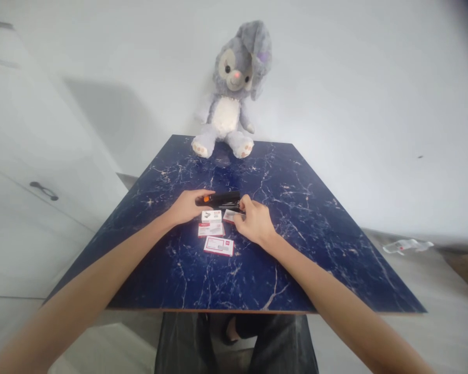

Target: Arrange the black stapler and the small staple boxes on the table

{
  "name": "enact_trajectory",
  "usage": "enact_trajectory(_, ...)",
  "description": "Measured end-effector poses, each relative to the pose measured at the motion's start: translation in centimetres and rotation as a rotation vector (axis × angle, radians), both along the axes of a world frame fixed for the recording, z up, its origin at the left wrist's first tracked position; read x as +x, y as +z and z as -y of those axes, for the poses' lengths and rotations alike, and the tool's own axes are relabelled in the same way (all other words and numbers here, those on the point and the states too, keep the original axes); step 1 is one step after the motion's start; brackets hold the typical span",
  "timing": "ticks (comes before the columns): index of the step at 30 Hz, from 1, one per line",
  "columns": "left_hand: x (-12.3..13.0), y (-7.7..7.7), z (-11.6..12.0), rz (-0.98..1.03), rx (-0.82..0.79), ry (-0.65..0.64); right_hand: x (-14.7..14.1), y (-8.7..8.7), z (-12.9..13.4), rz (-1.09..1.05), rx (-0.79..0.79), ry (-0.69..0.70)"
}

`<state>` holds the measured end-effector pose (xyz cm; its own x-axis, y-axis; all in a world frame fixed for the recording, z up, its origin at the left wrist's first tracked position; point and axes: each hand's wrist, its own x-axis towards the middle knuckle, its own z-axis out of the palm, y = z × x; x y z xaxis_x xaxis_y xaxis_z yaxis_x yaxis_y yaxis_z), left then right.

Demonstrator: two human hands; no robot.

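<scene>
A black stapler (226, 198) with an orange spot near its left end lies crosswise over the middle of the blue marbled table (296, 208). Around its left end my left hand (189, 205) is closed, thumb below and fingers above. My right hand (254, 219) is closed with its fingertips at the stapler's right end; what they pinch is too small to tell. Just below the stapler sits a small white box (211, 216). Nearer to me are a red-and-white box (210, 230) and another one (219, 246). A further small box (230, 215) is partly hidden by my right hand.
A grey plush rabbit (226, 114) sits at the table's far edge against the wall. White cabinets with a dark handle (43, 190) stand at the left. A clear plastic item (407, 245) lies beyond the table's right edge.
</scene>
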<state>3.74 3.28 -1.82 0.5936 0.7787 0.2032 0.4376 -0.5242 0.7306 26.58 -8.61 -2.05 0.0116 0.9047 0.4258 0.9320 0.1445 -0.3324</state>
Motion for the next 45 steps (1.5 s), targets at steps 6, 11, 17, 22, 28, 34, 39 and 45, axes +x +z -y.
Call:
enact_trajectory(6, 0.2, -0.2, 0.6, -0.002, 0.096, -0.007, -0.2, -0.3, 0.4, 0.003, 0.018, 0.008)
enact_trajectory(11, 0.8, 0.0, 1.2, -0.013, 0.121, -0.029, 0.1, -0.3, 0.3, -0.06, 0.003, -0.013)
enact_trajectory(17, -2.8, 1.1, 0.2, -0.035, 0.093, -0.058, 1.3, -0.1, 2.0, -0.199, 0.033, 0.041)
enact_trajectory(22, -6.4, 3.6, 0.5, -0.264, -0.225, -0.287, 1.9, -0.5, 4.1, -0.132, -0.008, 0.203)
enact_trajectory(28, -4.1, 3.8, 3.1, -0.416, -0.2, -0.404, 1.1, -0.2, 5.0, -0.182, 0.034, 0.106)
enact_trajectory(34, -2.2, 3.0, 4.8, -0.376, -0.099, -0.389, -0.7, -0.3, 6.2, -0.129, 0.012, 0.257)
enact_trajectory(39, -1.4, 2.3, 5.4, -0.33, -0.032, -0.356, -0.6, -0.7, 6.2, -0.147, 0.041, 0.337)
enact_trajectory(45, -1.1, 2.0, 5.4, -0.367, 0.075, -0.342, -0.5, 0.1, 6.9, -0.2, 0.049, 0.213)
